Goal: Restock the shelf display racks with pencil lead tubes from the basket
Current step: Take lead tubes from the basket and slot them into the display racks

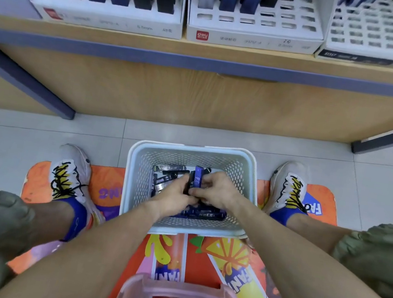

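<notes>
**Pick-up in basket: both hands on lead tubes, racks not yet fed**

Left hand (177, 192): reaches into the basket (132, 177), fingers curled down round dark lead tubes (166, 179) at the meeting point of the two hands. Exactly which tubes it holds cannot be told; fingertips hidden among the stock. Judged closed on tubes, not idle.

Centre of grip: one blue tube (197, 176) marked HB 0.5 stands upright, tip above the knuckles, pinched between both hands. Loose tubes lie flat just left of the grip and under the right wrist, approx. all in the basket's floor.

Right hand (214, 191): fingers & thumb curled, pinching the lower part of the blue tube against the left hand's bundle.

Far above the grip, on the shelf: left rack (108, 15) near full of black & blue tubes; middle rack (253, 27) has many empty slots; right rack (378, 36), from what shows, empty.

Judgement, step in hand: gathering a handful before lifting. To do well:
- square tubes same way up, labels facing out, before lifting; mixed ends slow slotting.
- take a bundle one hand can hold, so the other is free to slot.
- sort blue vs. black now; racks appear grouped by colour.
- lift clear of the basket wall; a snag would scatter the bundle.
</notes>
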A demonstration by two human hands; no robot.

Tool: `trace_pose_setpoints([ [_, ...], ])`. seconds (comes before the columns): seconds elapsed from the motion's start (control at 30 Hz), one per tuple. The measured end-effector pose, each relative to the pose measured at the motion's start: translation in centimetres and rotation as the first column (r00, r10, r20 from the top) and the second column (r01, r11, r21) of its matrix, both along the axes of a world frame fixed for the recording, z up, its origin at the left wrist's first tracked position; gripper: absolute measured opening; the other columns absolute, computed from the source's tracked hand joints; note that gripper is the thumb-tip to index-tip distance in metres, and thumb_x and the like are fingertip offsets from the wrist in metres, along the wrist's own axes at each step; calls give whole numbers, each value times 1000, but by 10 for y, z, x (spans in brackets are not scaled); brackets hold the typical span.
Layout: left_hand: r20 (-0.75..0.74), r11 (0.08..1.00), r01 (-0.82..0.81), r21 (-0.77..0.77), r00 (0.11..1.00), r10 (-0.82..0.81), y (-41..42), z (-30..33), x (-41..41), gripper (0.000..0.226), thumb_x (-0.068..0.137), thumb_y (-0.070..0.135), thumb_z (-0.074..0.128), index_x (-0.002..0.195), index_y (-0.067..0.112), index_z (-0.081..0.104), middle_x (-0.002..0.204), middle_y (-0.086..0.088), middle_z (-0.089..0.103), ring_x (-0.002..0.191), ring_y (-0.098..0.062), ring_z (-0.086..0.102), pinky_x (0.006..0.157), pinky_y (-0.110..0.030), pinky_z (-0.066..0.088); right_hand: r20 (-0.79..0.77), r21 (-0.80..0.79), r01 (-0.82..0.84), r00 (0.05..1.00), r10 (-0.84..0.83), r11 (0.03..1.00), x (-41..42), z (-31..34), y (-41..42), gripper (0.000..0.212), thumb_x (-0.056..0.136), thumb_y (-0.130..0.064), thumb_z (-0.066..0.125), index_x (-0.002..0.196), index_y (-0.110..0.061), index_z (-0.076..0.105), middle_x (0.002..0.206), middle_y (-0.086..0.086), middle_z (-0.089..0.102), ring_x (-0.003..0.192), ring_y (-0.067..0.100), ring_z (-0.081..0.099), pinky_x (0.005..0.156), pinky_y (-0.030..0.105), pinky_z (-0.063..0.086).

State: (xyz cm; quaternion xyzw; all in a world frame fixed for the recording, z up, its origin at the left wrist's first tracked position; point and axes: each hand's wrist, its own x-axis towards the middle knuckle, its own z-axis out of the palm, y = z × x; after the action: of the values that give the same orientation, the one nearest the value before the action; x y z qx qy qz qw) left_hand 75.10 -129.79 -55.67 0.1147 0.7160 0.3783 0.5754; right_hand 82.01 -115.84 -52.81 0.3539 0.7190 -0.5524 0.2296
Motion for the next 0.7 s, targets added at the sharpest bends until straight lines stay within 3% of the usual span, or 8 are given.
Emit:
trace_pose_setpoints([
  [0.07,24,999,-49,-5,999,49,-1,9,3,36,101,-1,50,127,23,54,97,-7,67,83,-22,63,77,-40,54,40,42,-72,997,70,997,1,1,0,6,87,-12,77,85,-17,75,72,-2,70,59,7,60,62,19,51],
  [0.2,55,990,-114,-79,991,118,-7,4,5,35,104,4,42,126,28,55,92,-5,66,81,-20,57,92,-44,57,95,-40,20,995,-16,999,4,-10,-2,14,86,2,63,88,-1,77,83,12,76,79,26,74,86,37,61],
  [0.27,83,983,-145,-113,984,155,-7,-1,3,37,103,4,39,127,27,56,89,-6,65,79,-20,57,90,-44,58,115,-15,1,993,1,1000,5,-17,-4,18,88,1,59,90,-1,77,88,15,77,85,28,74,89,42,60],
  [0.37,89,974,-174,-146,978,188,-5,-4,3,35,105,8,34,122,29,57,84,-5,61,71,-18,53,82,-39,58,207,189,-344,929,305,920,6,-21,-5,24,92,-8,54,97,-9,77,100,10,76,93,26,68,85,34,57],
  [0.47,84,956,-225,-188,966,244,-6,-7,0,26,107,14,34,117,29,53,78,-3,56,65,-15,49,64,-32,50,383,154,-616,758,528,773,13,-28,-5,30,93,-7,50,115,-8,70,117,12,70,107,29,65,93,37,55],
  [0.53,73,938,-278,-206,952,298,-8,-9,-3,23,107,14,35,113,30,50,75,-3,55,61,-15,47,55,-28,42,429,92,-685,682,592,722,18,-31,-6,35,94,-6,48,123,-10,67,125,11,67,113,29,63,99,41,54],
  [0.63,68,931,-276,-237,952,300,-10,-11,-8,26,100,12,38,98,28,59,68,-2,55,59,-17,45,54,-30,34,416,62,-705,661,624,706,18,-31,-6,37,95,-10,48,127,-13,66,131,8,66,117,28,62,103,42,52],
  [0.7,80,940,-240,-242,961,266,-12,-11,-10,36,84,20,44,115,23,62,71,-4,52,59,-18,44,55,-30,32,414,29,-701,658,630,713,16,-29,-5,33,96,-13,50,122,-14,70,130,6,67,115,27,63,103,43,52],
])
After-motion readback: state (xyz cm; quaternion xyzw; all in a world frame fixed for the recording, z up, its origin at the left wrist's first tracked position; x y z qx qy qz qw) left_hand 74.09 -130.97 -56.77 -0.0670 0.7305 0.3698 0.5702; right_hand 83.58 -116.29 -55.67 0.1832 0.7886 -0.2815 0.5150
